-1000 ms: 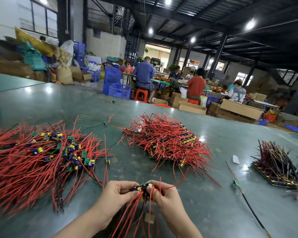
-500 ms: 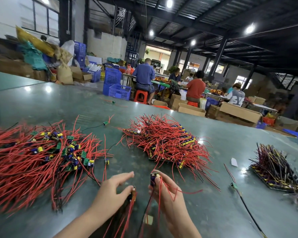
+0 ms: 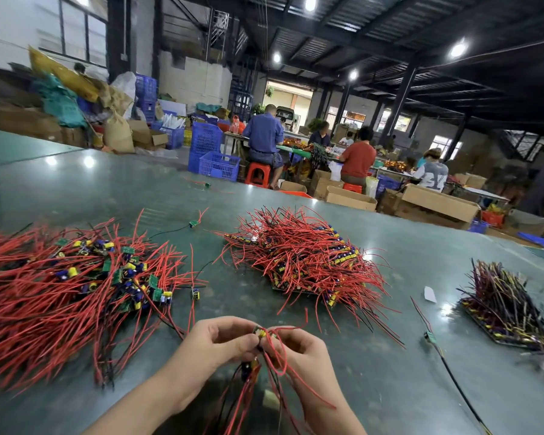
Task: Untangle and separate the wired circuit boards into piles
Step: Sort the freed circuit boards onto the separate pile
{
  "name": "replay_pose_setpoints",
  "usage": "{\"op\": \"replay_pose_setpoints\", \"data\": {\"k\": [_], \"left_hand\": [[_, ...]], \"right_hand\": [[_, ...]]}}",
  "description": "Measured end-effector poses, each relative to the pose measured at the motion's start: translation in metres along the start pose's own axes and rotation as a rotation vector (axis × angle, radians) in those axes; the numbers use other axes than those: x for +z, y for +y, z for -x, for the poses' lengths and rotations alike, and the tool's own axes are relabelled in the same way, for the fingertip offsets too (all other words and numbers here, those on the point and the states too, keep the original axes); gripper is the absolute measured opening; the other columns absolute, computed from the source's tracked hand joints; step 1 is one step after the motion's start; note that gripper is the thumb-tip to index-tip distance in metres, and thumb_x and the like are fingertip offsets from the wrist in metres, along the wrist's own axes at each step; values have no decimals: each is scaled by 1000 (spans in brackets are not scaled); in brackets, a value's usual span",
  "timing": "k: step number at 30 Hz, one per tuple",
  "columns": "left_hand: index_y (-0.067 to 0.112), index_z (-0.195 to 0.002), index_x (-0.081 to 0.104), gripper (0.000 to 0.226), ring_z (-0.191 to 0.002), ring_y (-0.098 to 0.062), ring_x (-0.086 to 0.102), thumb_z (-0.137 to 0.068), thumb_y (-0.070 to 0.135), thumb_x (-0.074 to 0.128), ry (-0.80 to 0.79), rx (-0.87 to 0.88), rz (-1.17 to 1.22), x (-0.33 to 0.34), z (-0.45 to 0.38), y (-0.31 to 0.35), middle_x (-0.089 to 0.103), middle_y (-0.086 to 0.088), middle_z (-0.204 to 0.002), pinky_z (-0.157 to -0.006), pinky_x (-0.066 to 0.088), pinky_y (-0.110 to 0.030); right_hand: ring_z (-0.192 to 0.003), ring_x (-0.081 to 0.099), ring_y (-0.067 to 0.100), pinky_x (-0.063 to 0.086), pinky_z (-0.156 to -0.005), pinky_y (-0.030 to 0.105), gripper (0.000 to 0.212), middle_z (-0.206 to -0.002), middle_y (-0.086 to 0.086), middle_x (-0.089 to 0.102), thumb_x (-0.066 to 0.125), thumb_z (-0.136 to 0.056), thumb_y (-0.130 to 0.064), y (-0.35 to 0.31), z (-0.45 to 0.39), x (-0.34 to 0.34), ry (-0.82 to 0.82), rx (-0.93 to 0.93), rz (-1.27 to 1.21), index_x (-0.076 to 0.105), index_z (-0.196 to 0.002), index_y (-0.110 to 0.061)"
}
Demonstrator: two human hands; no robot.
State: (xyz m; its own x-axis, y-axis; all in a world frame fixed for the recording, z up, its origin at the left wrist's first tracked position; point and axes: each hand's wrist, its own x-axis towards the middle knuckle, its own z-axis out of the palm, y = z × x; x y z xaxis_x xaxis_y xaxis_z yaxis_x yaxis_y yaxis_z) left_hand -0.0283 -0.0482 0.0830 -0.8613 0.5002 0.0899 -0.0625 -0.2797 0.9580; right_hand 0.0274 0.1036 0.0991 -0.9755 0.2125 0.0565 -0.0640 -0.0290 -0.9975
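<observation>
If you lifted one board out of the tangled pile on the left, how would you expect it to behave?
Probably light: each board is small beside its leads. The red wires look floppy, curving and drooping as they do from the hands, so they would trail. They cross many neighbours in the left pile, so a lifted board would likely drag others along.

Left hand (image 3: 217, 346) and right hand (image 3: 299, 353) meeting, fingertips pinching, forearms converging

head view | worn on person's head | faces forward and down across table (image 3: 390, 387) | hands close at bottom edge | workshop hall far behind
</observation>
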Motion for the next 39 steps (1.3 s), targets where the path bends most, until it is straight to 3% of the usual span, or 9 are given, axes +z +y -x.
{"op": "replay_pose_setpoints", "data": {"k": [8, 10, 14, 17, 22, 28, 31, 34, 39], "left_hand": [[6, -84, 75, 21, -81, -22, 70, -63, 6, 77, 21, 14, -59, -3, -1, 4, 73, -18, -89, -69, 55, -23], [7, -85, 75, 23, -82, -22, 71, -63, 6, 78, 10, 15, -81, -4, -1, 4, 73, -16, -89, -70, 55, -21], [6, -85, 74, 31, -84, -22, 71, -58, 18, 83, -13, 13, -167, -5, 0, 5, 74, -13, -89, -80, 55, -26], [10, -81, 75, 30, -80, -16, 70, -56, 25, 81, -25, 27, -180, -5, 0, 4, 74, -10, -85, -75, 54, -21], [7, -82, 73, 17, -78, -7, 64, -74, 22, 72, -92, 85, -289, -2, 2, 4, 71, 1, -77, -76, 49, -18], [5, -83, 72, 8, -80, -8, 62, -84, 9, 65, -119, 92, -306, -2, 3, 3, 68, 1, -76, -78, 48, -20], [3, -91, 73, 12, -86, -16, 68, -85, 5, 63, -70, 78, -260, 0, 4, 3, 74, -4, -87, -84, 53, -24], [5, -94, 73, 15, -88, -20, 71, -84, 1, 63, -28, 66, -268, 0, 3, 2, 75, -10, -90, -80, 54, -22], [18, -85, 75, 19, -82, -13, 70, -81, 0, 67, 92, 84, -302, -6, -1, 5, 75, -2, -86, -74, 53, -16]], "right_hand": [[-65, 64, 11, 50, -61, 20, 20, -72, 6, 72, 83, -62, -9, 1, 0, 2, -22, 2, -14, 71, -79, -7], [-65, 64, 12, 50, -61, 20, 14, -71, 7, 72, 81, -65, -5, 0, 1, 1, -14, -17, 24, 72, -76, -8], [-65, 64, 14, 51, -62, 22, 13, -72, 11, 72, 82, -60, -8, -4, 2, -1, -15, -34, 83, 75, -71, -11], [-67, 67, 12, 50, -63, 19, 14, -74, 11, 74, 82, -61, -6, -5, 3, -1, -30, -18, 104, 74, -73, -10], [-67, 66, 15, 53, -61, 22, 11, -75, 13, 73, 79, -67, -2, -4, 5, -1, -25, 19, 117, 74, -75, -8], [-72, 68, 19, 54, -72, 29, 22, -78, 16, 73, 83, -60, -16, -3, 5, -3, -50, -7, 141, 75, -78, -7], [-72, 68, 14, 53, -69, 22, 21, -77, 10, 74, 85, -57, -16, -3, 4, -5, -85, -12, 144, 76, -76, -11], [-72, 68, 11, 50, -66, 17, 17, -77, 9, 74, 78, -60, -16, -2, 3, -4, -68, -11, 136, 76, -77, -11], [-67, 62, 6, 48, -66, 15, 27, -73, -1, 70, 70, -77, 4, -1, 3, 0, 0, -45, 90, 70, -99, -13]]}}
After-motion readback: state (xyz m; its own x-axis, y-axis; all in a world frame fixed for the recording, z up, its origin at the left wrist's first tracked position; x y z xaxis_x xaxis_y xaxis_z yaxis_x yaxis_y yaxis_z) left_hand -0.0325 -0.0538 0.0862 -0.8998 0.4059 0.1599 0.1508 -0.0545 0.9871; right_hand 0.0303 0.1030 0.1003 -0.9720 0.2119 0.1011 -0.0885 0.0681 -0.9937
